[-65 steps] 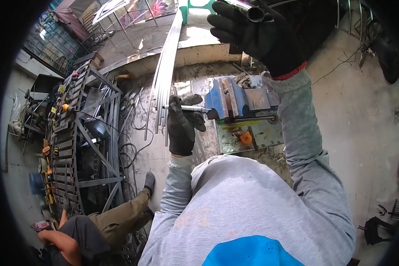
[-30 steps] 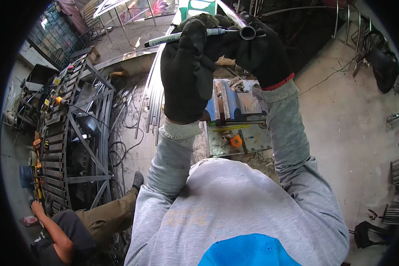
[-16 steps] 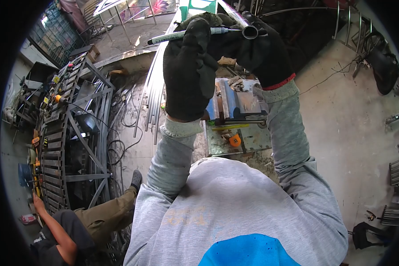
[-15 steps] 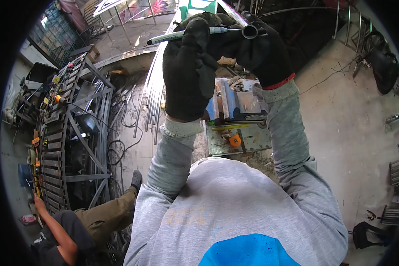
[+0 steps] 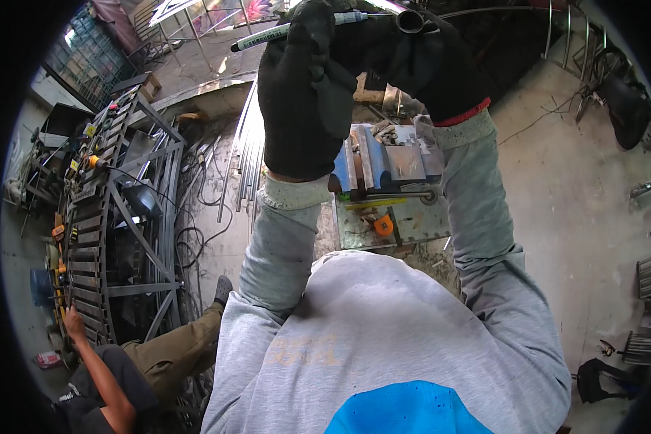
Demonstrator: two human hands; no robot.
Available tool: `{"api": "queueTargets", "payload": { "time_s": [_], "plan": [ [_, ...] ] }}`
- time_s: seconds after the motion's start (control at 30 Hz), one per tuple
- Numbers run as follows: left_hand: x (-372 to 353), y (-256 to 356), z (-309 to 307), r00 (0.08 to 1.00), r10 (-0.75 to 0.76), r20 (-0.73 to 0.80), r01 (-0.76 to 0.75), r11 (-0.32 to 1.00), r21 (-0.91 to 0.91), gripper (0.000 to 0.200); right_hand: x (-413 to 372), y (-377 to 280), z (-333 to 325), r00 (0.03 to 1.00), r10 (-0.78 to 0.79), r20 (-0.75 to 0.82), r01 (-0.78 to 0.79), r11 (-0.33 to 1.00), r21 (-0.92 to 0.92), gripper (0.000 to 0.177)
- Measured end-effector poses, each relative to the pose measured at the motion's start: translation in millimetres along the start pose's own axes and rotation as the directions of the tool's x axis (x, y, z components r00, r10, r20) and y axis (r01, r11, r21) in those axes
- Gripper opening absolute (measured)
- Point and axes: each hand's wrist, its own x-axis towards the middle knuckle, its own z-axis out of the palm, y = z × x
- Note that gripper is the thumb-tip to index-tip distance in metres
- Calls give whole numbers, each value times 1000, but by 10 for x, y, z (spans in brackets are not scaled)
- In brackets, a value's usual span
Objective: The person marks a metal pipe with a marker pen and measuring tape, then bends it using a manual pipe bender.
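Observation:
Both hands are raised at the top of the head view, in black gloves. Between the fingers and thumb of my left hand (image 5: 300,108) is a slim marker pen (image 5: 264,37), its dark end pointing left and its other end toward the tube. My right hand (image 5: 437,72) is wrapped around a shiny round metal tube (image 5: 410,22), whose open end faces me. Much of the tube runs away from me behind the gloves. Below the hands sits a blue bench vise (image 5: 372,160), and an orange tape measure (image 5: 383,226) lies nearer to me.
Long metal tubes (image 5: 247,148) lean left of the vise. A slatted metal frame (image 5: 90,264) with tools stands at the left, cables (image 5: 188,246) beside it. Another person's arm (image 5: 98,372) reaches to it from the lower left. Metal parts (image 5: 640,351) line the right side.
Both my hands have risen a little, carrying the marker pen and the tube end upward. More of the vise shows beneath them. The other person's hand has shifted slightly downward.

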Motion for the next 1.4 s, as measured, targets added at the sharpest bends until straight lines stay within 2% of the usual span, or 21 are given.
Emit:
{"api": "queueTargets", "payload": {
  "time_s": [0.07,0.13,0.17,0.2,0.23,0.37,0.4,0.43,0.47,0.53,0.6,0.63,0.77,0.83,0.87,0.93,0.97,1.03,1.27,1.33,1.4],
  "plan": [
    [14,3,-7,1000,22,10,-22,999,35,22,18,-9,62,981,196,3,-147,723,675,34],
    [15,10,-12,999,42,19,-44,997,70,23,37,-47,97,934,331,137,-161,46,986,33],
    [11,13,-14,998,52,25,-54,995,88,23,32,-81,61,933,333,136,-160,46,986,33],
    [16,7,-13,998,60,31,-63,992,106,24,55,-192,-8,970,244,12,-192,735,650,35],
    [30,-4,-10,997,69,37,-73,990,124,24,61,-248,-55,996,92,-9,-92,994,-65,37],
    [41,-5,0,992,108,60,-118,974,192,25,82,-42,-77,994,-49,98,37,992,125,38],
    [46,-1,0,991,119,65,-130,969,209,25,142,-183,-30,956,271,112,-239,502,831,36],
    [49,3,-5,989,130,71,-143,964,226,26,174,-260,-1,827,433,359,-183,-397,899,34],
    [52,6,-7,987,140,77,-154,958,243,26,159,-245,11,827,432,359,-182,-398,899,34],
    [47,24,-18,983,159,89,-178,944,278,27,66,-153,62,916,393,76,-230,363,903,35],
    [33,59,-8,977,185,102,-208,928,309,27,8,-89,83,984,150,-97,-101,917,386,36],
    [34,88,-14,973,201,109,-226,919,322,28,18,-78,67,995,-8,-104,10,1000,17,36],
    [44,137,31,957,255,137,-288,882,372,29,13,-185,-73,980,199,-18,-198,978,62,29],
    [55,144,67,948,279,154,-318,861,396,30,30,-14,-66,922,-388,19,341,786,-516,20],
    [56,159,58,943,289,163,-331,851,408,30,-34,28,-51,921,-389,19,341,784,-519,20],
    [77,161,62,934,307,180,-356,829,431,31,-100,-43,-23,996,25,-83,-25,1000,0,17],
    [68,165,80,930,316,188,-368,818,443,31,-92,-36,-51,996,24,-84,-25,1000,-2,17],
    [63,178,80,921,332,203,-389,794,467,32,-67,-10,-116,967,-237,97,255,868,-426,17],
    [13,215,73,895,379,237,-446,712,543,34,-117,-17,-76,964,-258,61,244,773,-585,22],
    [-16,194,69,1000,-27,7,26,997,75,26,-102,-166,-40,987,-137,-82,97,923,-372,26],
    [-39,164,81,1000,-7,9,7,996,92,26,-138,-96,-48,986,-164,-32,130,871,-474,28]
  ]
}}
